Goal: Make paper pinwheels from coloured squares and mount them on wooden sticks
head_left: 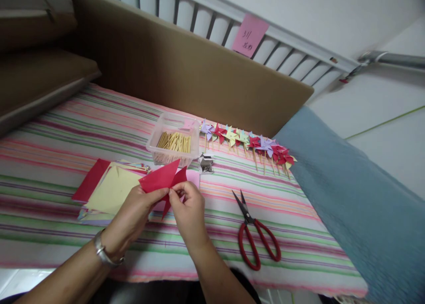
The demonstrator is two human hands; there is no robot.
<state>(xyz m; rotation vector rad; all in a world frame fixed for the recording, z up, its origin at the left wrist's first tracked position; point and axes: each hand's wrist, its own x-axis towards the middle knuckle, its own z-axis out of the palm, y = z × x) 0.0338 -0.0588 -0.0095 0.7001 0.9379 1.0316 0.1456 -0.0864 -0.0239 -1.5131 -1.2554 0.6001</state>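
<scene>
Closest to us, our left forearm (75, 273) wears a silver bracelet (98, 247), and off to the right red-handled scissors (249, 220) lie on the striped-cloth desk (299, 224), blades slightly apart and pointing away. Ahead, the folded red paper (159, 180) is between our two hands, above the desk: our left hand (137, 202) grips its left part, thumb in front and fingers mostly out of sight behind, while our right hand (190, 202) pinches near its middle with thumb and forefinger. Our left hand also covers a corner of the paper stack (113, 191), and the red paper blocks much of a pink sheet (194, 176). Just beyond stand a clear plastic box (195, 140) of wooden sticks (175, 142) and a small open box (206, 159) whose shiny bits we can't identify. Farther right lies a row of pinwheels (254, 142), overlapping too much to count. Behind, a brown board (199, 74) hides the lower part of a white railing (186, 14).
</scene>
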